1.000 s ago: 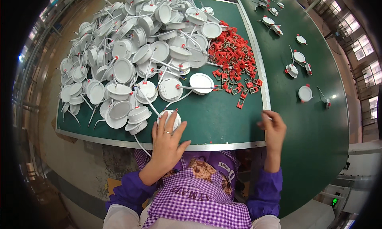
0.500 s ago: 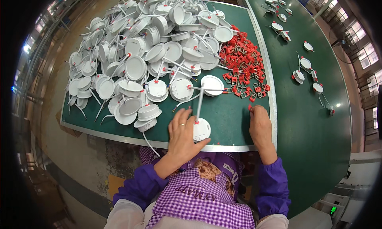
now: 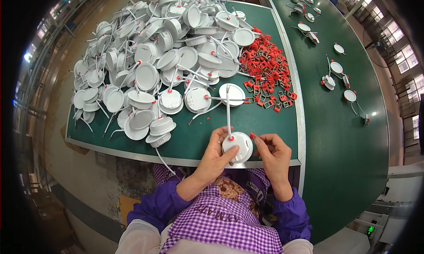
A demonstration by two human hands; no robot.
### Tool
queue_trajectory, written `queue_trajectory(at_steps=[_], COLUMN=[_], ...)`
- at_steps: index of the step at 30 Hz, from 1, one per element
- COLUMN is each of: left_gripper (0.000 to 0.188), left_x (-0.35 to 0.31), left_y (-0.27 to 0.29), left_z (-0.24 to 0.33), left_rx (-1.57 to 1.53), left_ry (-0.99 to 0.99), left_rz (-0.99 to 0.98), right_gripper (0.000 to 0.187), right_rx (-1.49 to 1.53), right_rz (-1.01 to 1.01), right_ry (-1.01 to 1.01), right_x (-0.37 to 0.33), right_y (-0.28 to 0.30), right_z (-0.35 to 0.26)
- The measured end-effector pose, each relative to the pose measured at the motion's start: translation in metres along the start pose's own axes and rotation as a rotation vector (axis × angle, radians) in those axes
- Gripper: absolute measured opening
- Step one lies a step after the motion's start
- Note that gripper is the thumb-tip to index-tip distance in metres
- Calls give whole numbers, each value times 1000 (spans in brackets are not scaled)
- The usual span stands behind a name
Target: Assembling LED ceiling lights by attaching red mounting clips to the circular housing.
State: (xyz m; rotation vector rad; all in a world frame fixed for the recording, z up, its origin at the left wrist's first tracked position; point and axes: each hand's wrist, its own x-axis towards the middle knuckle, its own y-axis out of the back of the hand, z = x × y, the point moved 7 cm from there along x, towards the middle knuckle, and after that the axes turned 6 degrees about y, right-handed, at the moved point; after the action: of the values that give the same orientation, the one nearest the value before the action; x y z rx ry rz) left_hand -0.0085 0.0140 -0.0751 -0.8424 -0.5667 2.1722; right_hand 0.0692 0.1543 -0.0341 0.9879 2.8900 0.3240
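Observation:
My left hand (image 3: 217, 154) grips a round white downlight (image 3: 240, 149) at the table's near edge, thumb on its back and fingers around the side. A white cable (image 3: 229, 115) rises from a red grommet on this light and points away from me. Pinched in my right hand (image 3: 274, 154) is a small red clip (image 3: 253, 135), held close to the light's right rim. Whether the clip touches the rim I cannot tell. Just beyond lie a light with its cable (image 3: 197, 100) and another white light (image 3: 231, 94).
A big heap of white downlights (image 3: 145, 76) with cables covers the table's left and back. Red clips with metal springs (image 3: 266, 73) are piled at the right. Past the table's metal edge (image 3: 295, 77) runs a green belt (image 3: 344, 135) carrying scattered lights (image 3: 336, 67).
My left hand has lifted the downlight and shifted it right. My right hand has come in leftward and nearer to me, bringing the red clip to the light.

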Motion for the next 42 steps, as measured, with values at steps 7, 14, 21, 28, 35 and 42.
queue_trajectory(at_steps=[7,14,21,28,35,42], left_gripper=[45,35,31,35,45,40], left_x=[2,1,1,1,3,-5], left_y=[2,1,0,-3,-9,-17], left_z=[13,20,27,41,35,37], left_rx=[193,491,571,614,678,684], left_ry=[-322,-403,-359,-269,-71,-97], left_rz=[70,126,92,-130,-71,-83], right_gripper=[13,13,11,45,24,19], right_rx=[-353,-379,-387,379,516,490], right_rz=[-9,5,27,-190,-221,-225], right_ry=[357,409,409,-47,-226,-170], right_x=[-13,-15,-11,-2,-16,-17], right_y=[-11,-18,-19,-19,-28,-20], right_z=[-42,-42,-37,-3,12,-6])
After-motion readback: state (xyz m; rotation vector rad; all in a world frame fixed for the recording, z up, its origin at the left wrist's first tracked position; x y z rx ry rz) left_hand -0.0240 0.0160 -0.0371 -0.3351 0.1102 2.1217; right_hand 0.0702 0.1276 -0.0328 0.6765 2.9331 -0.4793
